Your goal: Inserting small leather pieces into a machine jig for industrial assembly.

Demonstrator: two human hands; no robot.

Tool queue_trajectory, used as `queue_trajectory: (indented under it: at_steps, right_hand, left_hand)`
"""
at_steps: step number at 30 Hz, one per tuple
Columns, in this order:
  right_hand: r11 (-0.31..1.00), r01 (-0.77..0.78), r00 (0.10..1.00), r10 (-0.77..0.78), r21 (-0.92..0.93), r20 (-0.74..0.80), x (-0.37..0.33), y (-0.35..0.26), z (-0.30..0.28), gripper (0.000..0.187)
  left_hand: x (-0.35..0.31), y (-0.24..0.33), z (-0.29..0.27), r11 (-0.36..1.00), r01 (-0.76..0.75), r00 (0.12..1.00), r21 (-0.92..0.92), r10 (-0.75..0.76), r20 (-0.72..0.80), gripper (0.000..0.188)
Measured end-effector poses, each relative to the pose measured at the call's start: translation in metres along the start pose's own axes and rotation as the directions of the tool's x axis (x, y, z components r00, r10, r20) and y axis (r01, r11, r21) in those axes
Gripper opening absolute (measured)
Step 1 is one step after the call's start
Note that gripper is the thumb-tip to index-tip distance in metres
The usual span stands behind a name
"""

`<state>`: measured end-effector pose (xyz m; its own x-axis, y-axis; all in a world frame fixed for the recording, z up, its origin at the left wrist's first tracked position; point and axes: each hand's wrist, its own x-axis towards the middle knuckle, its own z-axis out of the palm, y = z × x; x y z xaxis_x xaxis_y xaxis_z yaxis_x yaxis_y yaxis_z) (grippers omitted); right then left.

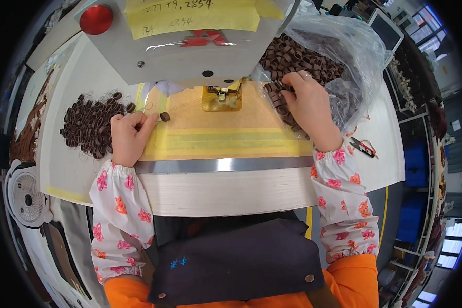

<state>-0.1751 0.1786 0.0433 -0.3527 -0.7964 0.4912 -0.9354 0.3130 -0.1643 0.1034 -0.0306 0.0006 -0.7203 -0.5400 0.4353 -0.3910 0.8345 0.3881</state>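
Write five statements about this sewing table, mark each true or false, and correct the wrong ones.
1. The right hand is at the brown rings by the clear bag. True.
2. The white fan is right of the table. False: the white fan is on the left.
3. The scissors lie near the right wrist. True.
4. The round knob is green. False: the round knob is red.
5. One loose ring sits beside the left hand. True.
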Motion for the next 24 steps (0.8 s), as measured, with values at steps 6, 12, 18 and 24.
queue_trajectory:
  at_steps: [6, 12, 18, 24]
  right_hand:
    - [0.99, 0.022, 0.988, 0.0, -0.14, 0.155, 0.004, 0.019, 0.001, 0.017]
    - [0.998, 0.026, 0.999, -0.023, -0.053, 0.045, 0.015, 0.016, 0.007, 0.017]
    - [0.772, -0.108, 0.988, 0.016, 0.627, 0.151, 0.014, -0.045, 0.021, 0.012]
    - [0.706, -0.174, 0.975, 0.025, 0.686, 0.222, 0.003, -0.053, 0.045, 0.012]
  left_hand:
    - [0.018, 0.015, -0.006, 0.951, 0.084, 0.982, -0.296, -0.129, -0.137, 0.011]
    - [0.025, 0.078, 0.044, 0.975, -0.155, 0.986, -0.162, 0.143, -0.08, 0.019]
    - [0.038, 0.077, 0.07, 0.989, -0.004, 1.0, -0.149, 0.002, -0.009, 0.015]
    - [0.041, 0.073, 0.069, 0.975, -0.039, 0.999, -0.217, 0.04, 0.0, 0.017]
